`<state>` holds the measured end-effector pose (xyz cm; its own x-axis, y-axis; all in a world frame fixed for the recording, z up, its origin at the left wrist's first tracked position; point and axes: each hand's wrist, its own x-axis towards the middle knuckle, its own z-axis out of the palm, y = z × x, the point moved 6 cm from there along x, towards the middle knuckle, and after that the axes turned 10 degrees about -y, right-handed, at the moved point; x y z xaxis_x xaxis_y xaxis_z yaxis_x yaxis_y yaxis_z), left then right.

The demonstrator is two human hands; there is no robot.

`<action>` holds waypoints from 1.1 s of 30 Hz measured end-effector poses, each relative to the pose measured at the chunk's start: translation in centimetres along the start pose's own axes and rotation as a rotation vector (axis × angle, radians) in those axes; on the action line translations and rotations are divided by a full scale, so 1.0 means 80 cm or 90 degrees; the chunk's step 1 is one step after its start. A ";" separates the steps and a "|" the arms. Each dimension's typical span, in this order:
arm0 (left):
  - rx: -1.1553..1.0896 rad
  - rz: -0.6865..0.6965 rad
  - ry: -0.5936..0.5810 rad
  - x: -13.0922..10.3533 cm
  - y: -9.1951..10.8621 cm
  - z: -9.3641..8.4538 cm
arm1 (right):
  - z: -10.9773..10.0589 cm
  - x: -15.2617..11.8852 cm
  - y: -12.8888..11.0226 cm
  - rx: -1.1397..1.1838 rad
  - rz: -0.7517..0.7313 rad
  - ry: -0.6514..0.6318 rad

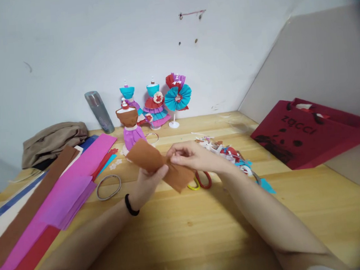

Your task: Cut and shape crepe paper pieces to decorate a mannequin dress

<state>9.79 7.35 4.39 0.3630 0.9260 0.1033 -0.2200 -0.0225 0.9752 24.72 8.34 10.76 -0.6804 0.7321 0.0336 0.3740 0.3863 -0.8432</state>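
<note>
Both hands hold one strip of brown crepe paper [146,155] above the table. My left hand [148,183] grips it from below, with the thumb on its face near the middle. My right hand [184,155] pinches the same paper at its gathered middle, and the right half [180,176] hangs down below my fingers. Just behind the paper stands a small dress form [129,120] in a brown top and purple skirt. Scissors with yellow and red handles [204,180] lie partly hidden under the paper and my right wrist.
Crepe paper strips [52,195] cover the left side. A tape ring [108,187] lies beside them. More dressed forms [155,105] stand at the wall, near a grey bottle [99,112] and brown cloth [54,140]. Paper scraps [228,152] and a red bag [307,133] lie right.
</note>
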 end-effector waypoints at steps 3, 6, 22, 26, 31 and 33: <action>-0.060 0.075 0.165 0.006 -0.004 -0.020 | -0.016 -0.005 0.014 -0.276 0.178 0.001; -0.106 0.125 0.221 0.010 -0.005 -0.028 | -0.008 -0.013 0.041 -0.491 0.387 -0.104; -0.229 0.104 0.260 0.011 0.014 -0.020 | 0.024 -0.053 0.096 -0.191 0.289 0.116; -0.246 0.125 0.263 0.009 0.030 -0.011 | 0.042 -0.045 0.096 0.307 0.098 0.142; -0.257 0.142 0.232 0.011 0.050 -0.002 | 0.057 -0.030 0.090 0.653 -0.051 0.232; -0.266 0.143 0.222 0.012 0.060 0.001 | 0.059 -0.027 0.087 0.705 -0.091 0.267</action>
<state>9.18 8.06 9.17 -0.0377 0.9865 0.1593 -0.6209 -0.1480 0.7698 25.83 6.81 2.26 -0.3360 0.9275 0.1639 -0.5751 -0.0642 -0.8156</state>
